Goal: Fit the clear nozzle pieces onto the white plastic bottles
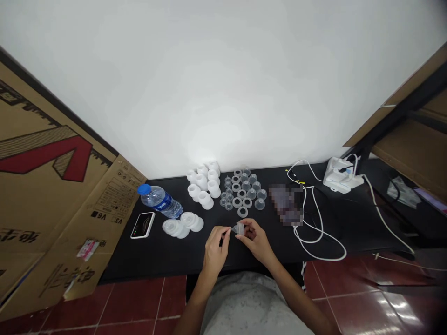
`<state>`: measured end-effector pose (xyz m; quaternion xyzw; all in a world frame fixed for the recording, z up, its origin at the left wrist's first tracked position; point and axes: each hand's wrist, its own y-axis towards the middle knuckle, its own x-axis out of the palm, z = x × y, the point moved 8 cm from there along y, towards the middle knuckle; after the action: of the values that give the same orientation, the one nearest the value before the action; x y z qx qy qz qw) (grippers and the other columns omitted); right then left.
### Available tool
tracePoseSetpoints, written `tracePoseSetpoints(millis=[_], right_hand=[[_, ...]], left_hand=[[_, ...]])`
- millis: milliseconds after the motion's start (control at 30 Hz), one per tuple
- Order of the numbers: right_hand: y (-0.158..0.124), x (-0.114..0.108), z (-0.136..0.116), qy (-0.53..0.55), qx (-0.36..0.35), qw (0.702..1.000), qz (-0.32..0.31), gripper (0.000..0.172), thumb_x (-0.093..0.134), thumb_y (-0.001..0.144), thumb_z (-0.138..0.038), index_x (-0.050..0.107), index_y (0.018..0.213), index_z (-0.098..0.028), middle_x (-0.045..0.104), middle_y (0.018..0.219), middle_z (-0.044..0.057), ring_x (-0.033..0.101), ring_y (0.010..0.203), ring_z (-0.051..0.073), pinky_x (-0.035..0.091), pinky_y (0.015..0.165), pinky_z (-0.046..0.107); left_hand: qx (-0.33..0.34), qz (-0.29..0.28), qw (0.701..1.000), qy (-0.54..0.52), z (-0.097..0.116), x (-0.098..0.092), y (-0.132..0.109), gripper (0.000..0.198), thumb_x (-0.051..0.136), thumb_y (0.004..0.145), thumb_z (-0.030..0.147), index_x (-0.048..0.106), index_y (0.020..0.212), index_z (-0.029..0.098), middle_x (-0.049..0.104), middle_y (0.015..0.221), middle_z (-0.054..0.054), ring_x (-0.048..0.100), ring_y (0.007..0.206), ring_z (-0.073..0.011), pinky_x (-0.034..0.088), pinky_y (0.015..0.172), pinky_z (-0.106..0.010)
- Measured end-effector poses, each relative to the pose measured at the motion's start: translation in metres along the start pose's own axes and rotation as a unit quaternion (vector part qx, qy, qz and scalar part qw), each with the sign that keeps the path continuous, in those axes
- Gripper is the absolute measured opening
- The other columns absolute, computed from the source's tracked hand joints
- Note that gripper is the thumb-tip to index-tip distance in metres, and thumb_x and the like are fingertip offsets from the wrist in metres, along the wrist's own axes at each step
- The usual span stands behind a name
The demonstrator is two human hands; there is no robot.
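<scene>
One clear nipple-shaped piece (239, 228) is held between the left hand (216, 244), pinching its narrow tip, and the right hand (254, 236), gripping its wide ringed end (neither is nearer); its axis runs roughly left to right, above the black table's (167, 260) near side.

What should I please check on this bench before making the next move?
1. Left hand pinches the narrow end of the translucent piece: ok.
2. Right hand holds its wider end: ok.
3. Piece fully seated together: cannot tell, too small to judge.
4. Loose rings and clear domes laid out beyond the hands, on the black table: ok.
5. Blue cap on the water bottle: ok.
6. White cable clear of both hands: ok, it loops to the right of them.
</scene>
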<state>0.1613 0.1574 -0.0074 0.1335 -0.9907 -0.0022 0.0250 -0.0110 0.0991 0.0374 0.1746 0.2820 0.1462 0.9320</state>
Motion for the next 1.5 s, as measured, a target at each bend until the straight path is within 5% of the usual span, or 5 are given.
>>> tracePoseSetpoints(millis=[433, 733, 1000, 1233, 1500], right_hand=[[0.002, -0.001, -0.007, 0.081, -0.010, 0.997, -0.006, 0.037, 0.078, 0.096, -0.048, 0.071, 0.126, -0.028, 0.071, 0.124, 0.006, 0.064, 0.076, 0.016, 0.064, 0.070, 0.035], [0.003, -0.005, -0.003, 0.118, 0.007, 0.993, 0.025, 0.041, 0.081, 0.092, -0.057, 0.057, 0.105, -0.026, 0.068, 0.133, 0.010, 0.075, 0.085, 0.021, 0.066, 0.067, 0.035], [0.002, -0.002, -0.009, 0.135, 0.026, 0.990, 0.011, 0.042, 0.071, 0.098, -0.065, 0.063, 0.102, -0.024, 0.078, 0.109, 0.009, 0.077, 0.076, 0.022, 0.066, 0.064, 0.037], [0.003, -0.006, -0.011, 0.114, 0.003, 0.993, 0.006, 0.036, 0.070, 0.099, -0.063, 0.066, 0.105, -0.027, 0.076, 0.121, 0.010, 0.076, 0.105, 0.028, 0.062, 0.097, 0.047], [0.003, -0.019, 0.000, 0.092, 0.005, 0.994, 0.059, 0.033, 0.079, 0.095, -0.057, 0.074, 0.096, -0.024, 0.065, 0.080, 0.001, 0.058, 0.066, 0.017, 0.050, 0.063, 0.030]], left_hand=[[0.025, 0.090, 0.990, 0.104, 0.037, -0.045, 0.027, 0.036, 0.048, 0.111, 0.022, 0.063, 0.144, 0.022, 0.065, 0.151, -0.017, 0.064, 0.139, -0.0303, 0.056, 0.115, -0.050], [-0.046, 0.052, 0.960, 0.270, 0.026, -0.039, 0.092, 0.046, 0.048, 0.110, 0.025, 0.053, 0.154, 0.012, 0.067, 0.138, -0.024, 0.080, 0.096, -0.0314, 0.062, 0.073, -0.037], [0.040, -0.070, 0.976, 0.202, 0.045, -0.024, 0.058, 0.035, 0.054, 0.110, 0.030, 0.066, 0.143, 0.027, 0.072, 0.121, -0.012, 0.076, 0.089, -0.0238, 0.058, 0.071, -0.031], [-0.003, 0.047, 0.987, 0.151, 0.010, -0.018, 0.033, 0.087, 0.089, 0.085, 0.047, 0.047, 0.157, 0.020, 0.054, 0.153, -0.023, 0.059, 0.138, -0.0413, 0.052, 0.111, -0.060], [-0.086, -0.080, 0.993, -0.017, -0.022, -0.011, 0.021, 0.035, 0.068, 0.101, 0.045, 0.062, 0.128, 0.023, 0.070, 0.112, -0.008, 0.072, 0.100, -0.0249, 0.060, 0.091, -0.040]])
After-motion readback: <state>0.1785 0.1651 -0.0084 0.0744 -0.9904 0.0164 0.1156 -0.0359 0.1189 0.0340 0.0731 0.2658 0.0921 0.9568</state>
